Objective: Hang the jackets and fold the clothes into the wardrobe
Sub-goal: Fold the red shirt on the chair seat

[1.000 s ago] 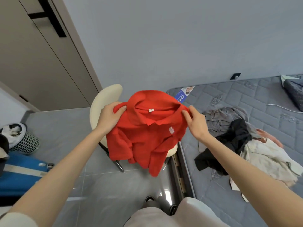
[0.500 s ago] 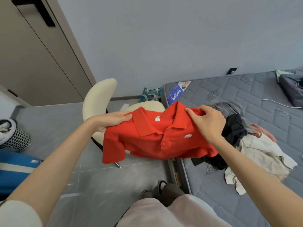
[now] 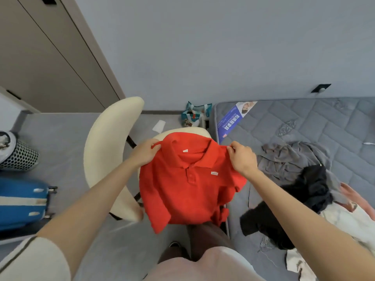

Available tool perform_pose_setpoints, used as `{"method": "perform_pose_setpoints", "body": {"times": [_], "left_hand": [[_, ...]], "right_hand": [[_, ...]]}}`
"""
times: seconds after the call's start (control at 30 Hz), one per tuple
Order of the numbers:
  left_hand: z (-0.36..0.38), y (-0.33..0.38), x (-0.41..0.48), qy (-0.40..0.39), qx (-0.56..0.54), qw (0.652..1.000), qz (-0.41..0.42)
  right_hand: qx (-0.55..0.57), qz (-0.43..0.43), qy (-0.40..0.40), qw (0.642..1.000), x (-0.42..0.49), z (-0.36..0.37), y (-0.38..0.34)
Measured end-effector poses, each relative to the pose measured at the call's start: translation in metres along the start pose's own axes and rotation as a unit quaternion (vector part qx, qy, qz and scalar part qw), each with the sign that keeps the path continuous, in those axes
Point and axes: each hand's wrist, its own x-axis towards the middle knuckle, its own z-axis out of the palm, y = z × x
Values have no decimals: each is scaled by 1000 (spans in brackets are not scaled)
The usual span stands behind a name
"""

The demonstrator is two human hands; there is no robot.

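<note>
A red polo shirt (image 3: 188,185) hangs in front of me over the cream chair, collar up and front facing me. My left hand (image 3: 145,153) pinches its left shoulder and my right hand (image 3: 242,158) pinches its right shoulder. The shirt's hem droops toward my knee. On the grey mattress (image 3: 304,122) to the right lies a heap of clothes: a grey garment (image 3: 284,159), a black one (image 3: 308,189), and a cream one (image 3: 345,222). The beige wardrobe doors (image 3: 46,63) stand at the upper left.
A cream chair (image 3: 109,151) stands under the shirt. A blue suitcase (image 3: 20,201) and a perforated bin (image 3: 19,157) sit on the floor at the left. A small printed bag (image 3: 194,116) leans by the wall beside the mattress.
The shirt went from tilted sideways, stretched between my hands, to hanging upright by both shoulders. My hands came closer together and moved down over the chair seat.
</note>
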Motion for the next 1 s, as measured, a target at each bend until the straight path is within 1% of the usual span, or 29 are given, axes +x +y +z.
{"method": "perform_pose_setpoints", "body": {"times": [0.1,0.2,0.3,0.4,0.47,0.53,0.6,0.67,0.7,0.73,0.77,0.83,0.87,0.93,1.0], "left_hand": [[12,-15,44,22,1,999,-42],[23,-29,84,45,3,997,-67],[32,-35,119,65,-18,992,-107],[40,-40,154,93,-36,986,-130],[47,-45,179,87,-99,979,-156],[57,-48,203,68,-221,952,-202],[69,-53,226,59,-327,910,-247],[78,-56,245,53,-387,877,-280],[84,-56,251,50,-406,866,-286],[90,-57,256,44,-411,867,-279],[97,-61,259,39,-394,883,-253],[113,-71,261,50,-294,940,-164],[121,-75,262,64,-237,962,-116],[132,-76,265,93,-161,981,-51],[137,-75,268,105,-124,986,-34]], "right_hand": [[-28,-8,-40,999,47,13,-1],[6,8,-78,997,90,28,-8],[47,32,-84,995,130,46,-16],[115,74,-75,988,166,67,-21],[157,92,-67,981,191,85,-25],[170,102,-52,979,214,104,-26],[169,110,-45,978,231,124,-24],[176,101,-42,978,240,144,-20],[183,84,-36,979,242,154,-19],[194,64,-30,978,240,163,-18],[203,41,-27,978,238,171,-18],[192,-8,-26,981,233,183,-20],[173,-25,-28,984,230,187,-21],[124,-46,-36,991,227,194,-24],[64,-61,-53,995,227,198,-27]]}}
